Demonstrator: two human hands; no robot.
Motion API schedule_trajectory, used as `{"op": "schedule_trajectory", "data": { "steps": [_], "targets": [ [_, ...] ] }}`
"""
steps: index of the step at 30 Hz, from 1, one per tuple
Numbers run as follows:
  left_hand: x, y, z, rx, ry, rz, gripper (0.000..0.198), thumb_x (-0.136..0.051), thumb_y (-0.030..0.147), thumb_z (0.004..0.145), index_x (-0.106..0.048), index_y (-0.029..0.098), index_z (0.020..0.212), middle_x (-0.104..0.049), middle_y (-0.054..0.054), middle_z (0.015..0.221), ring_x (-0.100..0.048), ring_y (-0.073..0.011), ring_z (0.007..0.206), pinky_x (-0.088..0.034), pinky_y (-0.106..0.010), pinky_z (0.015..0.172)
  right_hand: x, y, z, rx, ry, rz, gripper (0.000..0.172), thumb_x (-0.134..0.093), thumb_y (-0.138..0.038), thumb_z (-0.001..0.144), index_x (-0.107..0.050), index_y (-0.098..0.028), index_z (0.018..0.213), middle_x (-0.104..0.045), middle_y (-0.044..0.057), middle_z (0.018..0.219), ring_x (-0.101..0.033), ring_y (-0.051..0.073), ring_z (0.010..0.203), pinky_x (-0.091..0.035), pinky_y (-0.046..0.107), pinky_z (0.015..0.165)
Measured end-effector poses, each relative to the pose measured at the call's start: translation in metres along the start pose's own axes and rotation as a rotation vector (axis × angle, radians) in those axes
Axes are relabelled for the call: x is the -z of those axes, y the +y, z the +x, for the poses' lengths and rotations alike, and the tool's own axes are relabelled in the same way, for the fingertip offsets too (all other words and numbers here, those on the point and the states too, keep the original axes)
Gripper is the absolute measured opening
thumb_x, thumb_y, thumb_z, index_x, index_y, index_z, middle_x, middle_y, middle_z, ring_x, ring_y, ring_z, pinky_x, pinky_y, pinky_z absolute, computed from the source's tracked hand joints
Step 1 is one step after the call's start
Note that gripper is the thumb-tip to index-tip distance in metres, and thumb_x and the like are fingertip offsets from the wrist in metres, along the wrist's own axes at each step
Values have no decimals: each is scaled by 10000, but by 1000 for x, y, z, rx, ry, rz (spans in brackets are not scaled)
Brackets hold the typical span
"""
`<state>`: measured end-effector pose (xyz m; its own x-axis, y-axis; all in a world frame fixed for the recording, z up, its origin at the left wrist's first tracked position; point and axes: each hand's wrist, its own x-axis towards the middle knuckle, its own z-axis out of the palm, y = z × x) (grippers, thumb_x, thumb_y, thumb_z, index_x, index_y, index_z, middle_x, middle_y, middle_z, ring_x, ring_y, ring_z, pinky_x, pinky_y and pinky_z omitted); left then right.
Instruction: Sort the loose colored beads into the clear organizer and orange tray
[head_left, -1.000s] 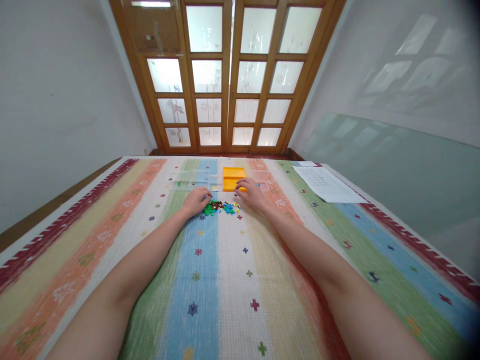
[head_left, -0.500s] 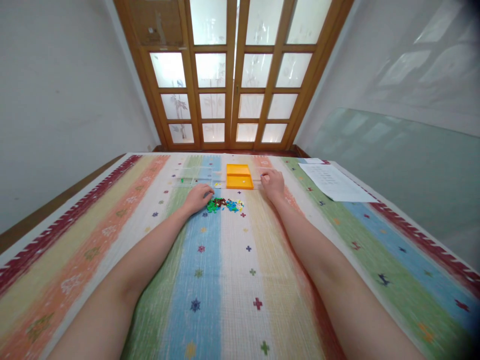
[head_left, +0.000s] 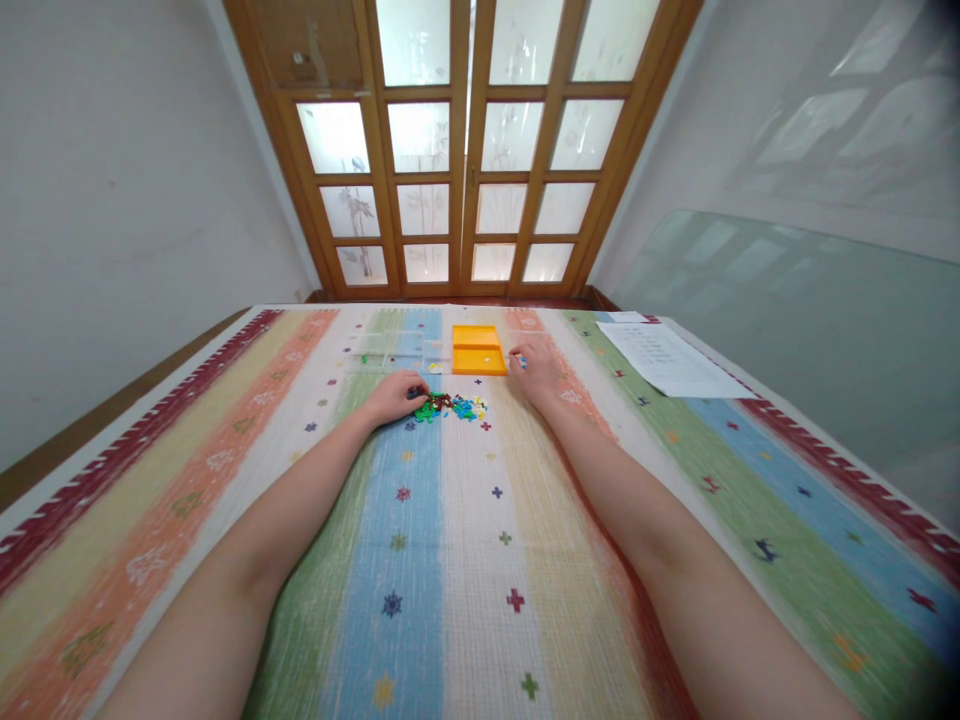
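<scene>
Toward the far edge of the table, under a striped cloth, both bare arms stretch out from the near edge. Left hand lies palm down, fingers curled, its tips touching the left side of a pile of tiny green, blue, brown and yellow pieces; whether it grips one I cannot tell. Right hand rests right of the pile and apart from it, fingers drawn narrow on a blue piece just beside the right wall of the orange tray. Left of the tray, touching it, sits a clear box with compartments. A sheet lies near the far right corner
</scene>
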<state>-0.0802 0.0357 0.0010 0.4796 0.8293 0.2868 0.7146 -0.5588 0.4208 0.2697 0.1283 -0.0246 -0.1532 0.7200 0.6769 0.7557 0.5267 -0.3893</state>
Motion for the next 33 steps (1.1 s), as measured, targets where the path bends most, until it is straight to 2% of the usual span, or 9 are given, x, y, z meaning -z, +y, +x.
{"op": "schedule_trajectory", "data": {
  "steps": [11, 14, 17, 22, 28, 33],
  "targets": [
    [-5, -5, 1, 58, 86, 3, 177, -624, 328, 912, -745, 215, 974, -743, -54, 985, -652, -217, 906, -505, -351, 873, 0, -7, -2, 68, -15, 33, 176, -561, -225, 940, -737, -219, 934, -716, 112, 995, -620, 302, 1011, -499, 464, 940],
    [-3, -9, 1, 169, 176, 28, 194, -620, 321, 909, -743, 224, 1024, -758, -47, 981, -662, -213, 878, -501, -339, 852, -1, -8, -3, 68, -31, 46, 170, -568, -216, 931, -738, -220, 942, -719, 108, 1004, -623, 298, 1011, -503, 460, 937],
    [3, -16, 1, 338, 334, 61, 226, -604, 314, 915, -742, 228, 1072, -769, -46, 952, -679, -216, 859, -500, -329, 832, -1, -10, -3, 71, -41, 57, 167, -571, -223, 935, -737, -220, 923, -717, 111, 992, -622, 302, 1018, -499, 468, 949],
    [22, -34, -4, 586, 545, 25, 270, -582, 305, 915, -741, 207, 1110, -786, -58, 994, -709, -217, 889, -517, -319, 847, 0, -12, -2, 99, -64, 64, 173, -566, -234, 943, -736, -224, 911, -712, 116, 982, -624, 308, 1009, -502, 469, 946],
    [39, -49, -14, 770, 629, -51, 323, -593, 307, 903, -736, 200, 1172, -798, -62, 1010, -730, -226, 913, -536, -330, 886, 0, -13, -3, 95, -76, 68, 183, -560, -229, 937, -743, -223, 929, -722, 121, 996, -630, 314, 1016, -502, 483, 953],
    [34, -60, -13, 780, 630, -88, 407, -575, 325, 917, -702, 196, 1282, -798, -65, 1078, -739, -200, 815, -538, -335, 913, -2, -13, -4, 95, -84, 62, 182, -562, -241, 942, -743, -228, 930, -725, 115, 989, -632, 309, 1008, -505, 477, 944]
  ]
}}
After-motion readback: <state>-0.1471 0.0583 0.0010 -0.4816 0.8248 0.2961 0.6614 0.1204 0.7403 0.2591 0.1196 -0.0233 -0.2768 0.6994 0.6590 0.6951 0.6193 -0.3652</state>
